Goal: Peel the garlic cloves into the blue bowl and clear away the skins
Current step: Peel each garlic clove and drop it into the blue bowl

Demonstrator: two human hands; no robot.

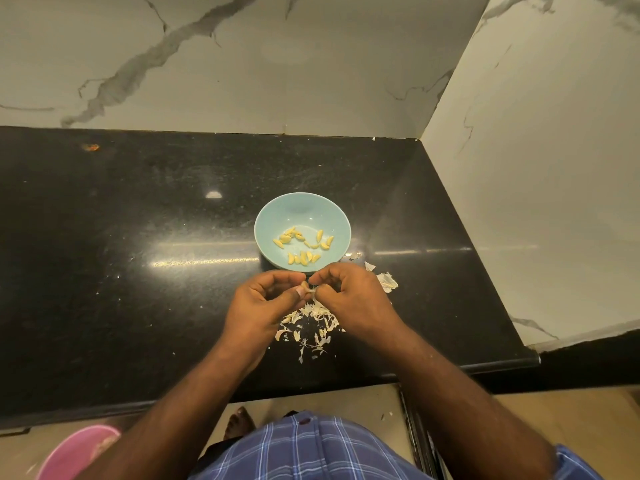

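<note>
Just near of the round pale-blue bowl point(302, 231) on the black speckled stone bench point(138, 237), both hands meet over a heap of papery white garlic skins point(311, 323). The left hand point(266, 299) pinches a small unpeeled garlic clove point(305, 285) between thumb and curled fingers; the right hand point(349, 296) grips narrowly at its loose skin. Many peeled yellow cloves point(303, 245) already lie in the bowl. To do this well, I judge the left should hold the clove steady while the right draws the skin off in one strip, letting it fall onto the heap and not into the bowl. More skins point(386, 280) lie right of the hands, to be gathered afterwards.
</note>
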